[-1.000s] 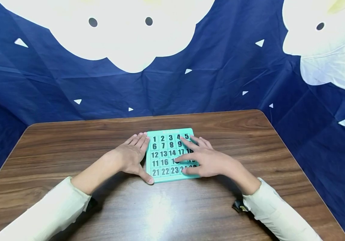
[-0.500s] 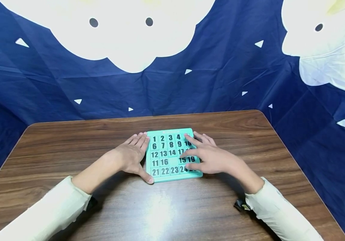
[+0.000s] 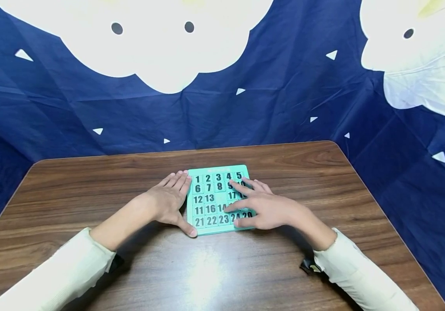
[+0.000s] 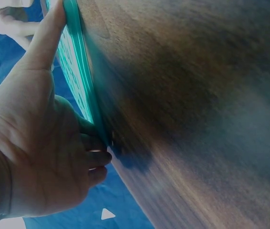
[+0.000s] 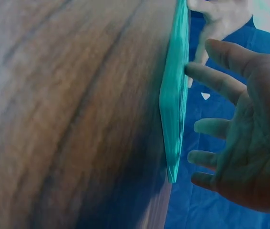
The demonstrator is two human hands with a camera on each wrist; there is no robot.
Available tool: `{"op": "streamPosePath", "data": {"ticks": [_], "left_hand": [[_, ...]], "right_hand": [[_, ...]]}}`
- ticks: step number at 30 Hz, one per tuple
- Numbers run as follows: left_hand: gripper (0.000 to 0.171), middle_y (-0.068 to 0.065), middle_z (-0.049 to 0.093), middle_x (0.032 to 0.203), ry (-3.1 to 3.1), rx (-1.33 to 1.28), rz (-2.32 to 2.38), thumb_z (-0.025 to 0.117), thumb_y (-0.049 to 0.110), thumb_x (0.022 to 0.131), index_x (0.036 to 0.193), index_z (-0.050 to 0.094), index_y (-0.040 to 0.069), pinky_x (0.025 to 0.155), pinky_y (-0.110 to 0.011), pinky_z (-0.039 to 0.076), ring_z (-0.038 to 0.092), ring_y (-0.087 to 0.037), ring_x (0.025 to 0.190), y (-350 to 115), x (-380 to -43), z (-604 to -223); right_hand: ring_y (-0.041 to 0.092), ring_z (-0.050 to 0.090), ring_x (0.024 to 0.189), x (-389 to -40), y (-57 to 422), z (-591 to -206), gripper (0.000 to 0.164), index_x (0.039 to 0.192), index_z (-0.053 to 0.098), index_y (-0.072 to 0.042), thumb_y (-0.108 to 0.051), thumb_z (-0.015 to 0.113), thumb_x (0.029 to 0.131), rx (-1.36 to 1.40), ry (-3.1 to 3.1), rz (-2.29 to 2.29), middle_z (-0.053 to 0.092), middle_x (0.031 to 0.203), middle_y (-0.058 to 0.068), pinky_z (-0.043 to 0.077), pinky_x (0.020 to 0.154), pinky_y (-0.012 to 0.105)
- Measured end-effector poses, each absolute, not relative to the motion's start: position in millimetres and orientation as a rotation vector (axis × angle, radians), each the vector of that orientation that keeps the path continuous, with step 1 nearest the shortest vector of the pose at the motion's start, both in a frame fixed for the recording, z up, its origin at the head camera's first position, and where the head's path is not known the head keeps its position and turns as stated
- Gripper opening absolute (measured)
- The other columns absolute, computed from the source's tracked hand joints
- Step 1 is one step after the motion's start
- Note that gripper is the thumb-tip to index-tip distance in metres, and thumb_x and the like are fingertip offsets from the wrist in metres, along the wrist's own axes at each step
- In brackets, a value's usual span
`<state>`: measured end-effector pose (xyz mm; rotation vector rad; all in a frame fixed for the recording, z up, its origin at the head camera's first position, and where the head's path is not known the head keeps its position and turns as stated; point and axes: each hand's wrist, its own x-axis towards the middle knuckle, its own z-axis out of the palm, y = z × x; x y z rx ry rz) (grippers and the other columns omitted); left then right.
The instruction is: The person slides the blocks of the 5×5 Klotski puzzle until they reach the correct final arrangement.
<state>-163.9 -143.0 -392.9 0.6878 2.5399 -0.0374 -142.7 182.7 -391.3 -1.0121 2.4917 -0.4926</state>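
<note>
A teal number slide puzzle (image 3: 217,231) lies flat on the table, its tiles bearing black numerals. One bare gap (image 3: 220,197) shows in its third row, between 13 and 17. My left hand (image 3: 168,203) braces its left side, with straight fingers along that edge and the thumb on the near-left corner. My right hand (image 3: 269,209) spreads over the right part, hiding several tiles. Its index fingertip is at the 14 tile (image 3: 220,208), just below the gap. In the right wrist view that index finger (image 5: 213,78) meets the puzzle's face, while the thumb and other fingers stand away from it.
The brown wood-grain table (image 3: 90,185) has rounded far corners. A dark blue cloth (image 3: 214,116) with white clouds and triangles hangs behind it and along the sides. Glare brightens the tabletop near its front.
My right index finger shifted right, uncovering the 15 tile right of a fourth-row gap. It then came back left and the 14 tile slid down into that gap. The left hand stayed put.
</note>
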Motion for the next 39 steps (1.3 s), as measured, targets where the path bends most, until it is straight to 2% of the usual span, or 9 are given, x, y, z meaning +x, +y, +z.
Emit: {"op": "streamPosePath", "data": {"ticks": [7, 15, 18, 25, 36, 39], "left_hand": [[0.167, -0.031, -0.004, 0.188, 2.544, 0.691, -0.049, 0.077, 0.099, 0.072, 0.178, 0.005, -0.007, 0.148, -0.058, 0.002, 0.001, -0.047, 0.178, -143.8, -162.4, -391.8], [0.167, -0.033, -0.003, 0.187, 2.54, 0.672, -0.048, 0.075, 0.1, 0.072, 0.178, 0.005, -0.008, 0.148, -0.06, 0.003, 0.002, -0.049, 0.178, -146.5, -160.5, -391.6], [0.167, -0.032, -0.003, 0.188, 2.537, 0.666, -0.057, 0.075, 0.101, 0.072, 0.178, 0.005, -0.008, 0.148, -0.059, 0.003, 0.002, -0.048, 0.178, -146.8, -160.4, -392.1], [0.167, -0.031, -0.004, 0.188, 2.538, 0.66, -0.047, 0.077, 0.1, 0.072, 0.178, 0.005, -0.008, 0.148, -0.058, 0.003, 0.001, -0.047, 0.178, -145.7, -158.6, -391.8], [0.167, -0.03, -0.005, 0.188, 2.541, 0.674, -0.04, 0.077, 0.1, 0.072, 0.179, 0.004, -0.007, 0.148, -0.056, 0.002, 0.0, -0.046, 0.178, -146.4, -160.6, -391.9], [0.167, -0.031, -0.004, 0.188, 2.54, 0.688, -0.041, 0.076, 0.1, 0.072, 0.178, 0.005, -0.007, 0.148, -0.057, 0.003, 0.001, -0.047, 0.178, -145.7, -161.0, -390.7]], "right_hand": [[0.051, 0.002, 0.177, -153.1, 190.2, -392.1, 0.049, 0.16, 0.066, -0.035, -0.05, 0.067, 0.113, -0.91, 2.582, -0.492, 0.01, 0.192, 0.015, 0.005, 0.138, 0.083], [0.053, -0.002, 0.176, -158.1, 172.0, -399.0, 0.057, 0.168, 0.056, -0.037, -0.054, 0.062, 0.114, -0.982, 2.523, -0.457, 0.006, 0.192, 0.014, 0.004, 0.138, 0.083], [0.053, -0.001, 0.177, -155.6, 173.6, -396.0, 0.054, 0.165, 0.059, -0.039, -0.053, 0.063, 0.114, -0.994, 2.532, -0.48, 0.008, 0.192, 0.014, 0.005, 0.137, 0.084], [0.056, 0.006, 0.175, -142.4, 194.9, -390.4, 0.036, 0.144, 0.078, -0.04, -0.049, 0.071, 0.11, -0.983, 2.533, -0.529, 0.014, 0.191, 0.014, 0.008, 0.136, 0.086], [0.052, 0.002, 0.177, -152.5, 196.4, -394.7, 0.041, 0.153, 0.07, -0.044, -0.051, 0.066, 0.113, -0.899, 2.575, -0.503, 0.01, 0.192, 0.014, 0.004, 0.137, 0.085], [0.052, 0.003, 0.177, -151.4, 199.5, -392.8, 0.039, 0.151, 0.072, -0.043, -0.051, 0.066, 0.113, -0.895, 2.578, -0.531, 0.011, 0.192, 0.014, 0.005, 0.136, 0.085]]}}
